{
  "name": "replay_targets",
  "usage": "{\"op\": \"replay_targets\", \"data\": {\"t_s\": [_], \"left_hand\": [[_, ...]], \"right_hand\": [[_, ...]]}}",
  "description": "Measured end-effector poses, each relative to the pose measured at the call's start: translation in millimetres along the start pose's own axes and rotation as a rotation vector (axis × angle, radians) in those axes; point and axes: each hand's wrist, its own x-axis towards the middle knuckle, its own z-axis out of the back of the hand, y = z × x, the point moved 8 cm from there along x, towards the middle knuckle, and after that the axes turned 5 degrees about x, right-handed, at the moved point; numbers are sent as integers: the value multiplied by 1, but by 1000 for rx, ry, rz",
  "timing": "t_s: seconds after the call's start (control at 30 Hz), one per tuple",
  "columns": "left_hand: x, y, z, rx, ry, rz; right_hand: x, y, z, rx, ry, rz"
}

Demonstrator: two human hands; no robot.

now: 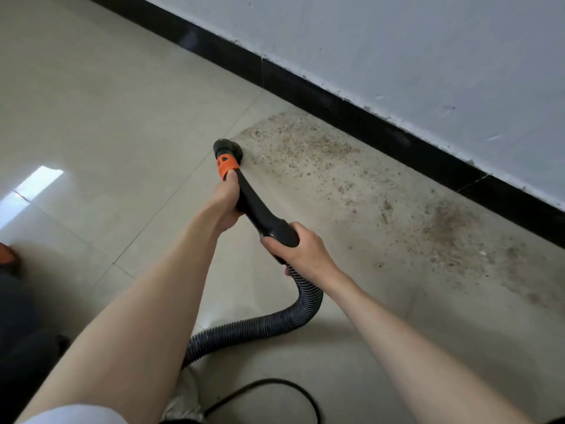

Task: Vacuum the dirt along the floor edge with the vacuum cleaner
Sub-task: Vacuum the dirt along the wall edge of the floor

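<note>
A black vacuum wand point(255, 206) with an orange collar point(227, 166) ends in a small round nozzle point(228, 148) that rests on the beige tile floor. The nozzle sits at the left end of a band of brown dirt point(382, 203) spread along the black skirting point(351, 117). My left hand point(224, 201) grips the wand just below the orange collar. My right hand point(298, 246) grips the thick rear end of the wand, where the ribbed black hose point(275, 322) joins and curls back toward me.
A pale wall point(428, 50) rises above the skirting. A thin black cable point(275, 390) loops on the floor near my feet. At the left edge lie a dark shape point(21, 332) and an orange part point(7, 254). A bright light patch point(36, 182) reflects on the tiles.
</note>
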Motion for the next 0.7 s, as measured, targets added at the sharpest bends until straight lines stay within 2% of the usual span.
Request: {"op": "replay_targets", "data": {"t_s": [0.17,0.43,0.7], "left_hand": [[25,-20,-1,103,-81,-57],[38,-45,-45,194,60,-75],[55,-56,-87,419,132,-151]], "right_hand": [[30,8,2,-10,-14,26],[57,5,33,73,-167,22],[68,1,45,116,-324,72]]}}
